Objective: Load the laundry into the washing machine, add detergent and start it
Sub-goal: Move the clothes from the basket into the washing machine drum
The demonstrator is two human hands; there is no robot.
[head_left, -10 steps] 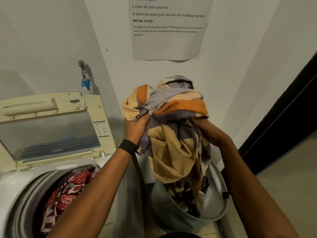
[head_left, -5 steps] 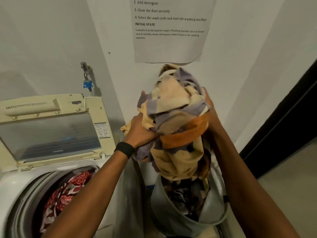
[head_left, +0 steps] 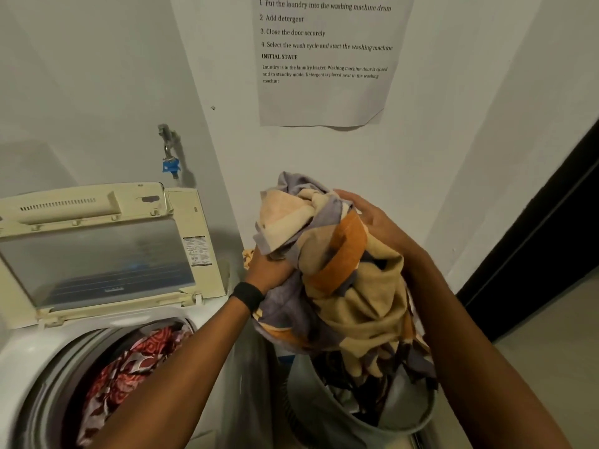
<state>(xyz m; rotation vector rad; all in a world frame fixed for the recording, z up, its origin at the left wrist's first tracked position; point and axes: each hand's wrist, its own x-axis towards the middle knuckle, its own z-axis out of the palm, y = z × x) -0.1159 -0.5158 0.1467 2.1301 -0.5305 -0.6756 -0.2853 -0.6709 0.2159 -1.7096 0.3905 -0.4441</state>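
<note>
White walls (head_left: 97, 76), taped notice (head_left: 324, 98); open washer (head_left: 29, 351), laundry (head_left: 356, 286) over grey basket (head_left: 324, 416).

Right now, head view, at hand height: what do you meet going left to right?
washing machine lid, standing open → left hand → cloth bundle → right hand → dark door frame

Washer (head_left: 39, 351) cropped L/btm; bundle (head_left: 350, 280) hides basket (head_left: 402, 413) inside.

Dim, warm indoor light with soft shadows, wide-angle bending at the edges, slightly soft detail throughout.
</note>
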